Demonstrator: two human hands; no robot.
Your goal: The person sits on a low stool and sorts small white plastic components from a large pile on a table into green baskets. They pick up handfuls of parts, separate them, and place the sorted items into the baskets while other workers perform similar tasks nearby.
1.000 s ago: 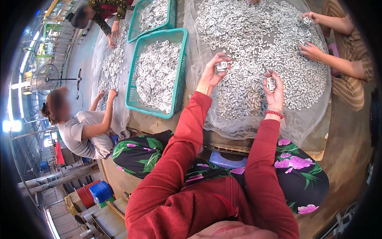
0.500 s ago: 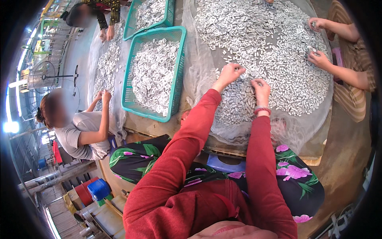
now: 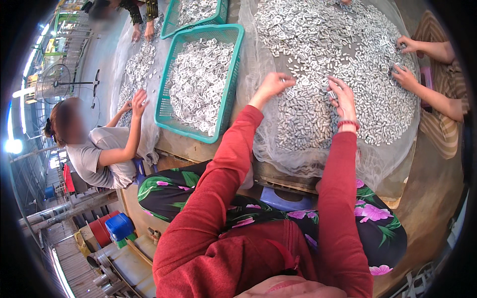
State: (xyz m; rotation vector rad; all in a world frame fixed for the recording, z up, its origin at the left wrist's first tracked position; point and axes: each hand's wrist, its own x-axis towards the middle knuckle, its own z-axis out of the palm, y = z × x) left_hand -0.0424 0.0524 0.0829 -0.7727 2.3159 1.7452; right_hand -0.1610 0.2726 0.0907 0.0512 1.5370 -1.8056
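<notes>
A wide pile of small silvery metal pieces [image 3: 308, 119], short barrels mixed with some flat ring-like ones, lies on a sheet in front of me. Over the pile's left edge, my left hand [image 3: 272, 89] has its thumb and fingertips pressed together; whatever they hold is too small to make out. My right hand [image 3: 344, 102], with a red bracelet at the wrist, hovers above the middle of the pile. Its fingers are stretched forward and apart, and no held piece can be told. Left of the pile stands a teal plastic basket [image 3: 161, 107] filled with flat silvery buckle-like pieces.
Another teal basket [image 3: 222, 19] adjoins the first at the far side. Across the pile at the right, a co-worker's hands [image 3: 406, 77] reach in. A seated person [image 3: 107, 154] works at another heap [image 3: 139, 64] on the left. Translucent netting [image 3: 263, 149] borders the pile.
My hands have moved apart: the left drew back leftward, the right shifted right and its fingers opened out. The view has shifted slightly. The seated person on the left has raised a hand.
</notes>
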